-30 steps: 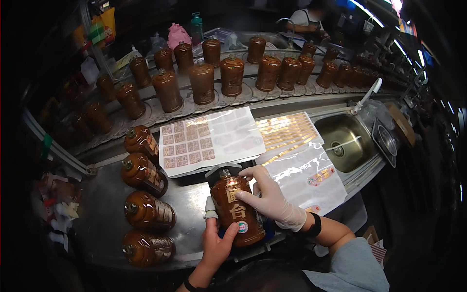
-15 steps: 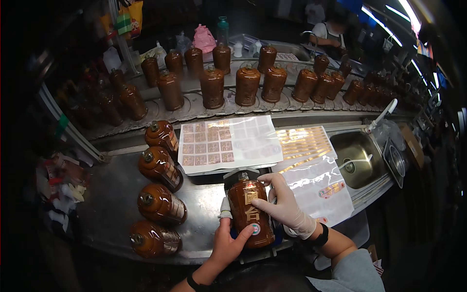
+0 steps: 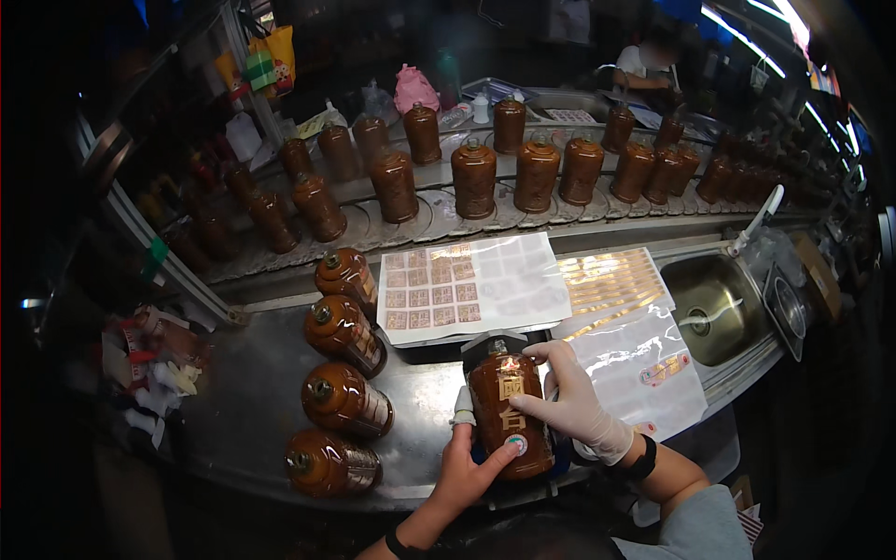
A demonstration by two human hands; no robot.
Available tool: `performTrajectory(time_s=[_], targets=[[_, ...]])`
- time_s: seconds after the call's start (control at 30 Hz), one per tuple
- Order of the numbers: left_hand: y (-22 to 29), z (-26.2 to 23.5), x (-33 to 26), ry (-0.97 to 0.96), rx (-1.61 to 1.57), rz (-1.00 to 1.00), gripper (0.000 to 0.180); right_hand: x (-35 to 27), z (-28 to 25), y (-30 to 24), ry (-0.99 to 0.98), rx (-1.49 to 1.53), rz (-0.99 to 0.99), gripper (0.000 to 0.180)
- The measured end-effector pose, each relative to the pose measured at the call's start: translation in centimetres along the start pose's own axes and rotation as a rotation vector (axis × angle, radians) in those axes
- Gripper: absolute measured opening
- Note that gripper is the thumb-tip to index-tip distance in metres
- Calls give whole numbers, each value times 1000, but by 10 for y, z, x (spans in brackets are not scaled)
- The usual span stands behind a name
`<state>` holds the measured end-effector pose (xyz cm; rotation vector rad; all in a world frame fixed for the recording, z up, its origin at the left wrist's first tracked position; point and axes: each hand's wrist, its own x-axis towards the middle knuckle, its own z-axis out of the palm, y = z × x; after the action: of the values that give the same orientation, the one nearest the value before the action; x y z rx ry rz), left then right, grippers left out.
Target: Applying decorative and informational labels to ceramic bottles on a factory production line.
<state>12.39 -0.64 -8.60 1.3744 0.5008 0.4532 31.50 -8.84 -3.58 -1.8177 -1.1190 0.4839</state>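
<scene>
A brown glazed bottle with gold characters and a small round sticker lies tilted in front of me, its neck by a dark angular holder. My left hand grips its left side, thumb beside the round sticker; one finger wears a white covering. In a pale glove, my right hand clasps the upper right side, thumb on the gold characters. A white sheet of square labels lies just beyond the bottle. Beside my right hand is a glossy sheet with a few coloured stickers.
Several brown bottles line the metal counter at left. More bottles stand on a curved conveyor behind. Gold strips lie right of the labels, near a sink. A person sits far off.
My view has shifted, so the counter and my hands appear farther right. Both hands keep nearly the same hold on the bottle. The conveyor bottles have moved left relative to the counter.
</scene>
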Motion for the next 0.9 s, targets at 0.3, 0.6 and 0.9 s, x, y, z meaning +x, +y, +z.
performTrajectory(time_s=[0.3, 0.6, 0.9], targets=[[3, 3, 5, 67, -54, 18, 55, 9, 5, -4, 39, 53, 106, 54], [-8, 2, -4, 42, -28, -26, 67, -1, 7, 4, 49, 47, 16, 56], [2, -1, -1, 40, -115, 21, 55, 3, 9, 6, 50, 84, 36, 53]])
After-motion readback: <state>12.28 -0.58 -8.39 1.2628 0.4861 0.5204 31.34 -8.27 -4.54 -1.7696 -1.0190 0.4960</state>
